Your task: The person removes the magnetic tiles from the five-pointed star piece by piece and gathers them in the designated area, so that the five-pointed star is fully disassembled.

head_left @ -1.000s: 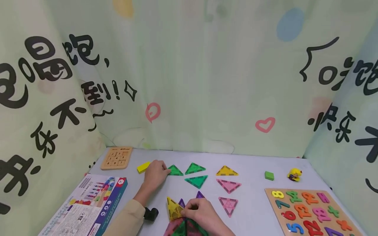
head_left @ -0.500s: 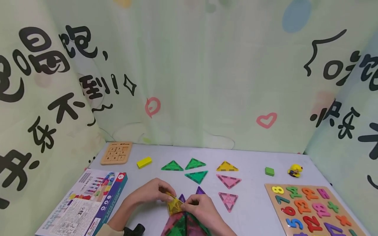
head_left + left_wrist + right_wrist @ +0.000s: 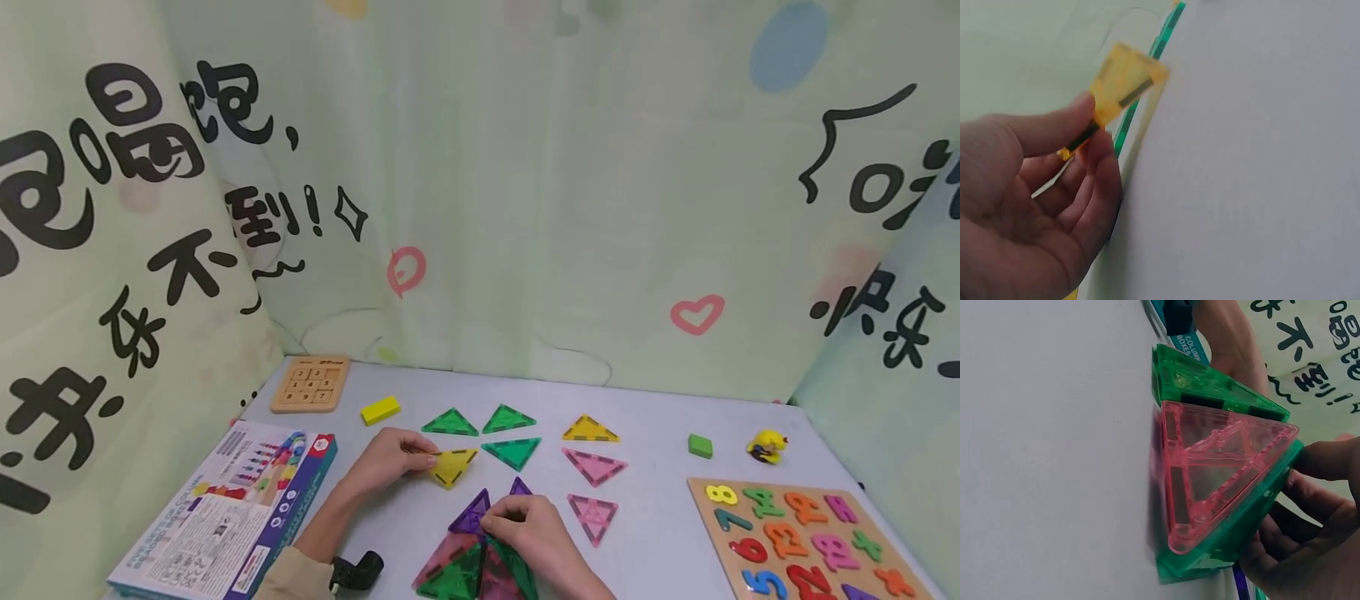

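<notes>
Yellow triangle [image 3: 452,465] between green tiles [image 3: 480,433] and hands [image 3: 390,461].

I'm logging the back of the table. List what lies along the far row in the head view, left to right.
Wooden number slide puzzle → yellow block → two green triangle tiles → yellow triangle tile → green block → small yellow toy figure.

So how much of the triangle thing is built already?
Several pink, green and purple triangle tiles form a peaked shape under the right hand. The left hand pinches a yellow triangle tile. Seven loose triangle tiles lie flat beyond.
</notes>
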Tool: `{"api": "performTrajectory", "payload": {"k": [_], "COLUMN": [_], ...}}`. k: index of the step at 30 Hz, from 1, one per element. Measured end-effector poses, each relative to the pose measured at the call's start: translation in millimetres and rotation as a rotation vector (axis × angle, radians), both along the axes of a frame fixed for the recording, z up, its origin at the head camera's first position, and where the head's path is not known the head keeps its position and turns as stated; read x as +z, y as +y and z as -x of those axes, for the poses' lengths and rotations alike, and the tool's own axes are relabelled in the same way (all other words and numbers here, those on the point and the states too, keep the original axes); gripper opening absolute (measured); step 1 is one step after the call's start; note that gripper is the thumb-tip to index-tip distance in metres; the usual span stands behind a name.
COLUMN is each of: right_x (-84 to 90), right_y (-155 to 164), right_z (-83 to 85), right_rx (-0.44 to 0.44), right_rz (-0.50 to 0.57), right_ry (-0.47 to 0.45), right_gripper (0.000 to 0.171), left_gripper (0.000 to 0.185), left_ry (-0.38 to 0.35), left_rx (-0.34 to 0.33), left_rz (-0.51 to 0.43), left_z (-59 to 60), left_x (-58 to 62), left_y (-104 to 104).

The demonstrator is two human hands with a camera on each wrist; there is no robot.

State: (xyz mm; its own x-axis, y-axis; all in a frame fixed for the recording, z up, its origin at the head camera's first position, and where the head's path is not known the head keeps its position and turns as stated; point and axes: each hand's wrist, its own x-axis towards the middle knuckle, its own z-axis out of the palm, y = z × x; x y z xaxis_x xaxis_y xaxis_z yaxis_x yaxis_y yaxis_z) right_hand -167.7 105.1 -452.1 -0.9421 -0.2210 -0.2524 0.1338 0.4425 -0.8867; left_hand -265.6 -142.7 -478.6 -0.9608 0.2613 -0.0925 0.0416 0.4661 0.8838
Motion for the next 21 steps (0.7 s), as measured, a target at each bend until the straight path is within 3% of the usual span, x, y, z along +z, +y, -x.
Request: {"api": "performTrajectory", "payload": {"k": [5,12,15,19,21], "right_x": [-1.5,1.3,1.5,-0.4,-0.8], "right_y": [-0.8,-9.1,-9.3,-6.9,-5.8], "right_z": [-1.6,-0.3,-1.4,-5.4,-7.1], "right_rx": [0.005,0.016,-0.001,-0.024,-0.031], "right_rz": [0.009,0.081,0.078,0.071,0.062], "right_ry": [-0.004,0.027,0.017,-0.02,-0.018], "right_gripper": [0.019,0.018,0.019,0.024,0.027], "left_gripper": [0.015,0.02,0.02,0.017,0.015], "left_ry": [0.132,0.237,0.192,0.029,-0.021], "left_rx": [0.074,0.186,0.107,-0.117,-0.186], "left_rz": [0.136,0.343,0.359,0.331,0.323], "left_z": [3.3,-3.9,-13.1,-32.5,-38.8], "left_x": [0.5,17.1,24.4,27.0,25.1], "left_y": [16.8,21.5,21.8,24.1,26.7]}}
